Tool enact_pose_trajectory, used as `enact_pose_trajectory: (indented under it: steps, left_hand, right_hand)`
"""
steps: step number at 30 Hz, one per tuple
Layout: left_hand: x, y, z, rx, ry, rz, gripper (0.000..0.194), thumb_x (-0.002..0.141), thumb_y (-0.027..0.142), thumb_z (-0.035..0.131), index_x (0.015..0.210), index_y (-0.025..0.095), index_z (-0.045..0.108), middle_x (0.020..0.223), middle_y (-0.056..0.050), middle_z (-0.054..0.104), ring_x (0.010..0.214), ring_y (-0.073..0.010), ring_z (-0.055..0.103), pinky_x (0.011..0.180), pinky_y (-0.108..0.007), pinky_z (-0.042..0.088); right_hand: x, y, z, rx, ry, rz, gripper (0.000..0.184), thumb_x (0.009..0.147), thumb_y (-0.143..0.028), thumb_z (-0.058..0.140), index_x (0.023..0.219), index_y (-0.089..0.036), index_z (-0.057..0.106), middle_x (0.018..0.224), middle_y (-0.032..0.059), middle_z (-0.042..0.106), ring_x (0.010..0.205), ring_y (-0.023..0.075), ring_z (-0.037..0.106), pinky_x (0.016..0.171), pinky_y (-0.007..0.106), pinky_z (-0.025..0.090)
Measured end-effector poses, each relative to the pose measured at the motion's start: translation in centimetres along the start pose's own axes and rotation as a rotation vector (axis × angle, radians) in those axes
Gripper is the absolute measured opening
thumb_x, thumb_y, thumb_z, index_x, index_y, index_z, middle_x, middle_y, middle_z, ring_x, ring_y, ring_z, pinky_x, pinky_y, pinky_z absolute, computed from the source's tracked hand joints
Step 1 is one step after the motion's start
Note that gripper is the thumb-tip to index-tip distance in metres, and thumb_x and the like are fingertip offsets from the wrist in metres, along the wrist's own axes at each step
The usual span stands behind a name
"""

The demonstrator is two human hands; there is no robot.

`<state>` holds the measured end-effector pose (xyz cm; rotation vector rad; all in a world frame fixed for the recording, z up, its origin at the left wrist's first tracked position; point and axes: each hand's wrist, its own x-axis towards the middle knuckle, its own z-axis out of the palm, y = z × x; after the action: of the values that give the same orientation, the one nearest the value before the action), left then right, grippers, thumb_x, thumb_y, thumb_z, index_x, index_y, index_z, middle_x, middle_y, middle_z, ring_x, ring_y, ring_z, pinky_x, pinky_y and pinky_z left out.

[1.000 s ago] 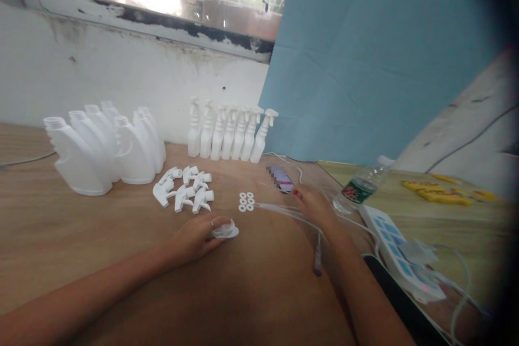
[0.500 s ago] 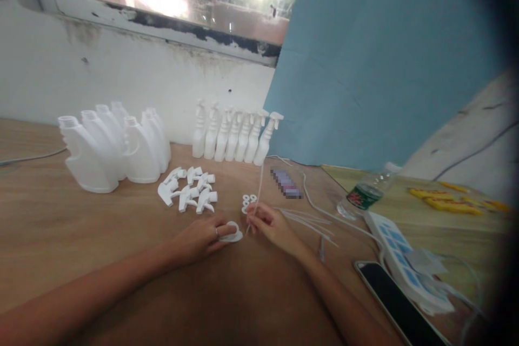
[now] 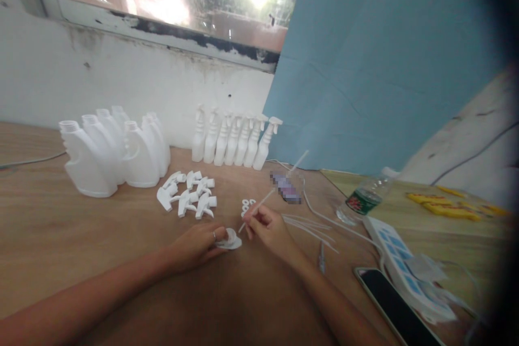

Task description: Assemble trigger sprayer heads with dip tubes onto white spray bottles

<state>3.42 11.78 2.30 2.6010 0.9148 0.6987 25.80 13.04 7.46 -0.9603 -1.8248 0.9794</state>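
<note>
My left hand (image 3: pixel 205 240), a ring on one finger, is closed around a white spray head (image 3: pixel 232 240). The head's round collar faces up, while my fingers cover much of the rest. Just to its right, my right hand (image 3: pixel 267 227) pinches a thin, translucent dip tube (image 3: pixel 263 201). The tube slants up to the right, and its lower end sits close beside the collar, apart from it. Small white ring washers (image 3: pixel 245 206) lie just beyond my right fingers. More loose tubes (image 3: pixel 310 223) are spread on the table to the right of that hand.
Several white trigger heads (image 3: pixel 187 203) lie left of centre. Large white bottles (image 3: pixel 91 167) stand behind them, and a row of spray bottles (image 3: pixel 232 146) by the wall. Rightward are a water bottle (image 3: pixel 362 200), a power strip (image 3: pixel 399 257), a phone (image 3: pixel 395 303) and cables.
The tube has tipped from nearly upright to a rightward slant, its lower end moving left toward the spray head. My left hand has turned the head slightly, showing more of its collar.
</note>
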Motion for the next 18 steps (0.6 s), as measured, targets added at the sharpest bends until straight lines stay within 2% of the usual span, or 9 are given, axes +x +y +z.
enact_pose_trajectory:
  steps: [5, 10, 14, 18]
  left_hand:
    - [0.0, -0.1, 0.0, -0.008, -0.021, 0.002, 0.015, 0.094, 0.035, 0.048, 0.095, 0.020, 0.048, 0.096, -0.004, 0.060, 0.082, -0.0174, 0.056, 0.069, -0.025, 0.039]
    - [-0.1, -0.1, -0.1, -0.019, -0.028, -0.003, 0.013, 0.094, 0.033, 0.048, 0.096, 0.020, 0.048, 0.097, -0.005, 0.060, 0.085, -0.0182, 0.057, 0.071, -0.026, 0.040]
    - [-0.1, 0.0, -0.2, -0.044, -0.031, -0.006, 0.015, 0.094, 0.034, 0.048, 0.102, 0.021, 0.049, 0.104, -0.005, 0.061, 0.091, -0.0189, 0.059, 0.076, -0.026, 0.042]
    - [-0.2, 0.0, -0.1, -0.064, -0.058, -0.031, 0.021, 0.093, 0.037, 0.049, 0.107, 0.022, 0.050, 0.104, -0.005, 0.062, 0.091, -0.0195, 0.059, 0.077, -0.027, 0.042]
  right_hand:
    - [-0.3, 0.5, 1.4, -0.253, -0.016, -0.085, 0.020, 0.087, -0.030, 0.058, 0.071, -0.019, 0.055, 0.064, -0.0012, 0.056, 0.059, 0.0132, 0.050, 0.056, 0.025, 0.037]
    - [-0.5, 1.1, 1.9, -0.211, 0.051, -0.109, 0.021, 0.089, -0.032, 0.055, 0.072, -0.019, 0.054, 0.066, -0.0011, 0.055, 0.060, 0.0133, 0.050, 0.057, 0.025, 0.039]
    - [-0.6, 0.8, 2.6, -0.212, -0.009, -0.089, 0.019, 0.088, -0.030, 0.056, 0.072, -0.019, 0.055, 0.062, -0.0026, 0.053, 0.057, 0.0124, 0.048, 0.055, 0.024, 0.037]
    - [-0.6, 1.0, 2.9, -0.148, 0.071, -0.084, 0.021, 0.089, -0.033, 0.054, 0.073, -0.019, 0.054, 0.064, -0.0020, 0.053, 0.058, 0.0126, 0.049, 0.055, 0.024, 0.039]
